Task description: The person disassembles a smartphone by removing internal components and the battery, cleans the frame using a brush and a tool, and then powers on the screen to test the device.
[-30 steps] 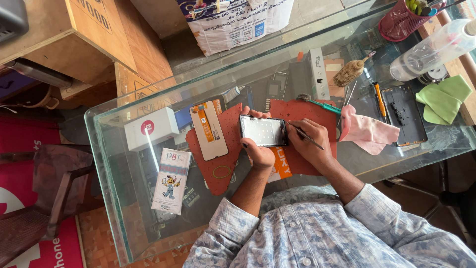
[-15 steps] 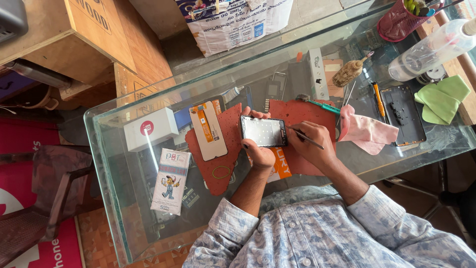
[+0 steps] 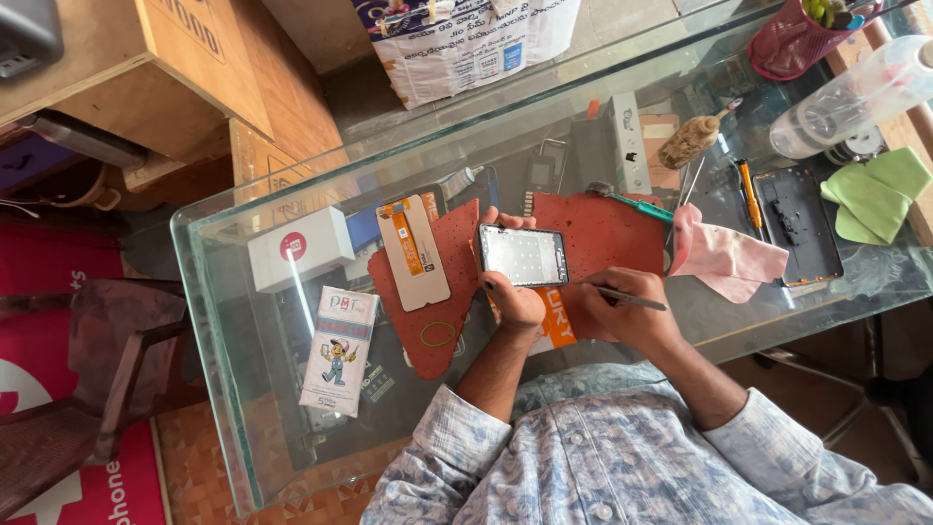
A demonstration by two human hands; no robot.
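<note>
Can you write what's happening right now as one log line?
left hand: holds phone frame | right hand: holds thin tool | under: red mat, glass table

left hand (image 3: 513,297) gripping, right hand (image 3: 627,309) pinching, forearms bent

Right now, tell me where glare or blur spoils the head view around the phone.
Head view: daylight falls evenly and the picture is sharp. The glass table is see-through, so the floor and things beneath show through and clutter the picture. The phone frame in the left hand shines pale, washing out its detail. The thin tool in the right hand stays crisp. No strong shadows.
</note>
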